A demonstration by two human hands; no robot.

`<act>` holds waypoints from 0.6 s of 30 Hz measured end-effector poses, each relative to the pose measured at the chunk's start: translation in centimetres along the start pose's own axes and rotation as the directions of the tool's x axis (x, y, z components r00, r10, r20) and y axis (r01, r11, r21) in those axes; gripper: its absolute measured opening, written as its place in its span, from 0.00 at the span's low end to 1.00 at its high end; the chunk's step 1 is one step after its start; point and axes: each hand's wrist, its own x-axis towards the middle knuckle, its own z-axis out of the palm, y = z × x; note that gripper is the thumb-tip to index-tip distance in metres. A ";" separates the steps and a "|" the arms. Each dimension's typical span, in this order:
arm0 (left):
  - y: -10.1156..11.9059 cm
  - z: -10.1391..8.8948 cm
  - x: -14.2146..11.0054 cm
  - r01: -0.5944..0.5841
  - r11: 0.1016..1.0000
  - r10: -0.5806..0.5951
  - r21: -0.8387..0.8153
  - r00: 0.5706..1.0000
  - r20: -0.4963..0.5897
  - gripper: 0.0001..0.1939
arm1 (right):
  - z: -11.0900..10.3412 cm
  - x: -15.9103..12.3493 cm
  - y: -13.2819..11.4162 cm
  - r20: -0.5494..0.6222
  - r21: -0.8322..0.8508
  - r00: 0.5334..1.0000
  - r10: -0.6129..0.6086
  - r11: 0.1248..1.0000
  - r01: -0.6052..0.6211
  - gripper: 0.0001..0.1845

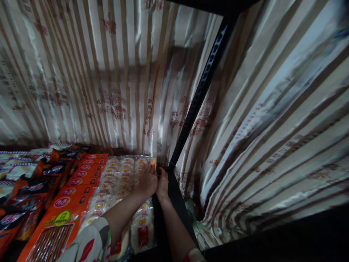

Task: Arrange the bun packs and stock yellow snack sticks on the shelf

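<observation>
Clear packets of pale, round, flat cakes (143,233) lie overlapped in rows on a dark shelf. My left hand (148,181) is at the back of the right-hand row, its fingers bent over a clear packet (153,162) with a yellow corner. Close against it, my right hand (163,183) is at the packets' right edge, beside the foot of a black post. Its fingers are curled in, and shadow hides whatever they may hold. Both forearms reach in from the bottom, with patterned sleeves.
Orange packs of brown sticks (62,198) lie in a row left of the cakes, with darker orange-and-black packs (31,200) farther left. A slotted black post (200,91) rises at the shelf corner (177,200). Striped, printed curtains (122,80) hang behind and to the right.
</observation>
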 end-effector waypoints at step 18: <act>4.2 -0.4 -25.5 -0.278 0.837 0.118 -0.472 0.933 -0.340 0.18 | -8.8 -20.6 -3.4 0.184 0.319 0.979 0.087 0.937 -0.143 0.15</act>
